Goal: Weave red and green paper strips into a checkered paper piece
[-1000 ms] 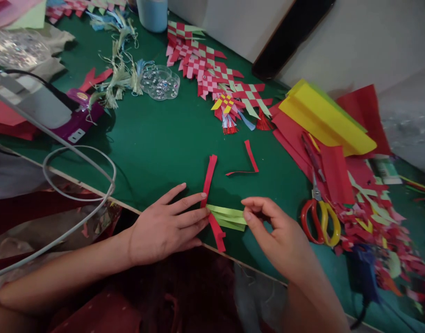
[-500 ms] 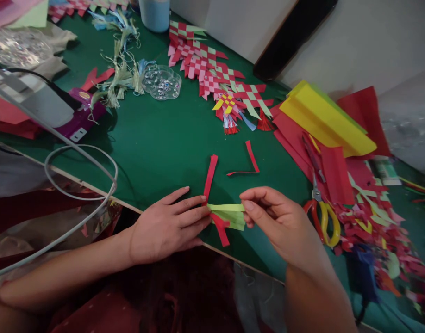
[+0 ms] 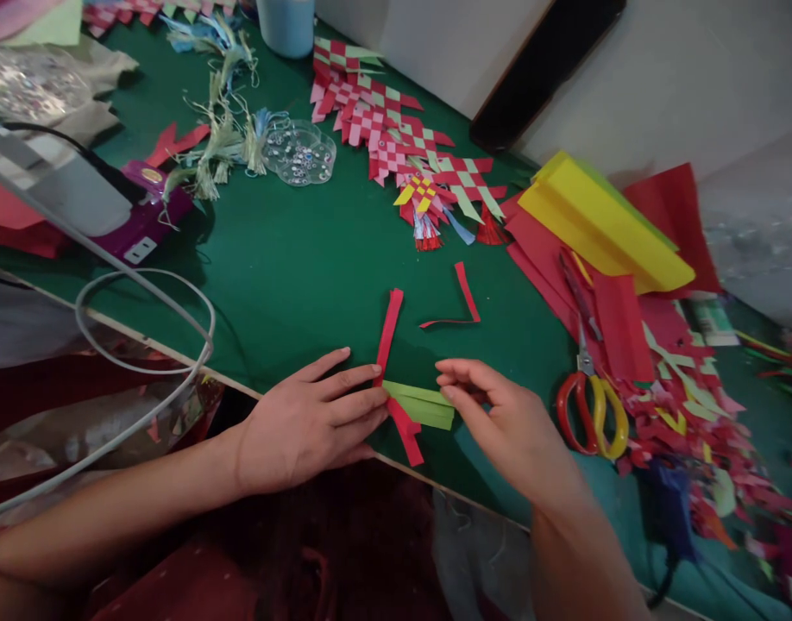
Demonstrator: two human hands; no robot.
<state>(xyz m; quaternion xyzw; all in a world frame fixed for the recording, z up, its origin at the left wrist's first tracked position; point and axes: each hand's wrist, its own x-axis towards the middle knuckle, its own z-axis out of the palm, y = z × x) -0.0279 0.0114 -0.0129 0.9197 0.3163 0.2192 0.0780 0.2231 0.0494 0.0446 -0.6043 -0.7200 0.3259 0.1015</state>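
Note:
My left hand (image 3: 311,418) lies flat with fingers stretched out, pressing on crossed paper strips near the table's front edge. Under its fingertips a red paper strip (image 3: 390,328) points away from me, and a shorter red strip (image 3: 405,431) slants toward me. Light green paper strips (image 3: 425,405) stretch to the right from those fingers, lying side by side. At their right end is my right hand (image 3: 493,410), thumb and index finger slightly apart, with the thumb tip close to the strips. Whether it touches them I cannot tell. Beyond, a bent red paper strip (image 3: 470,297) rests on the table.
Scissors (image 3: 590,397) with red and yellow handles lie right, beside paper scraps (image 3: 700,423) and folded yellow paper (image 3: 603,224). Woven paper fish (image 3: 389,129) line the back. Tassels (image 3: 221,138), a bead dish (image 3: 298,153) and a white cable (image 3: 205,345) are left.
My right hand has let go of the upper green strip, which was raised and now lies flat beside the other. Its thumb and index finger have parted. My left hand stays in place.

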